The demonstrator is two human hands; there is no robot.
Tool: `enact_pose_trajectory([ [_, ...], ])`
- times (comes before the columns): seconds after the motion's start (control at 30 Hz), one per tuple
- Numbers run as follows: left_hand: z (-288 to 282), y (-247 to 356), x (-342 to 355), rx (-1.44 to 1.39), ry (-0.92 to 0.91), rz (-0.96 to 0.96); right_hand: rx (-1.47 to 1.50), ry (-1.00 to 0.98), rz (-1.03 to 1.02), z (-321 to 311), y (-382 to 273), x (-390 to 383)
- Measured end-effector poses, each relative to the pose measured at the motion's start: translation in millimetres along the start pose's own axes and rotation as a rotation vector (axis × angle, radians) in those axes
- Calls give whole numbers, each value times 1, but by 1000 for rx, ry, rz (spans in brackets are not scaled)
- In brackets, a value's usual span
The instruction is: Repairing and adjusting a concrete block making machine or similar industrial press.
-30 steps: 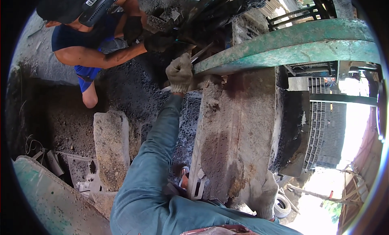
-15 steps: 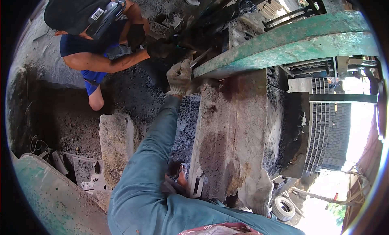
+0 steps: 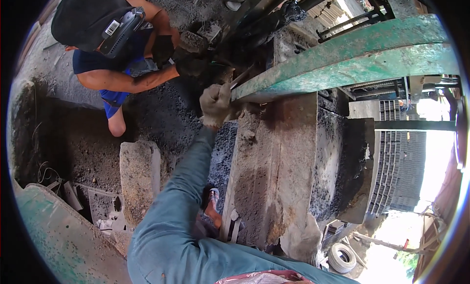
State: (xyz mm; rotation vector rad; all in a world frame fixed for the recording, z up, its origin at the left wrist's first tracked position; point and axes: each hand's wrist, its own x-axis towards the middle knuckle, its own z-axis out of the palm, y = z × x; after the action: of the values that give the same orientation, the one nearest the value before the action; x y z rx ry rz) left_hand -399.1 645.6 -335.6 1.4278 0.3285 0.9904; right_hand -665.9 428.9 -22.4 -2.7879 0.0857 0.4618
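Observation:
My left hand (image 3: 214, 104), in a dirty knit glove, is closed beside the low end of the green painted beam (image 3: 342, 59), apparently around a thin metal bar (image 3: 244, 75) that rises past it. Below the beam lies a rusty, dust-covered metal trough (image 3: 276, 166). My right hand (image 3: 320, 257) barely shows at its lower right edge, fingers hidden. A person (image 3: 112, 78) in black gloves and dark cap crouches at upper left, hands close together (image 3: 191, 63) near dark machinery beyond my left hand; what those hands hold is unclear.
A concrete block (image 3: 139, 181) lies left of my forearm, near a curved green plate (image 3: 63, 235). My sandaled foot (image 3: 213, 210) stands beside the trough. Stacked grids (image 3: 389, 166) and a tire (image 3: 341, 257) are at right. Loose black grit (image 3: 171, 117) covers the ground.
The scene has shifted slightly down in the view. My left hand stays closed by the beam's end. My right hand has dropped mostly out of sight. The other person's hands stay in the same area.

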Motion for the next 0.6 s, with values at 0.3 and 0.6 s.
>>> enact_pose_trajectory([
  [0.3,-15,-13,30,90,-52,-14,162,99,75,16,11,-1],
  [0.6,-11,-24,23,20,108,-327,105,95,172,-3,-24,0],
])
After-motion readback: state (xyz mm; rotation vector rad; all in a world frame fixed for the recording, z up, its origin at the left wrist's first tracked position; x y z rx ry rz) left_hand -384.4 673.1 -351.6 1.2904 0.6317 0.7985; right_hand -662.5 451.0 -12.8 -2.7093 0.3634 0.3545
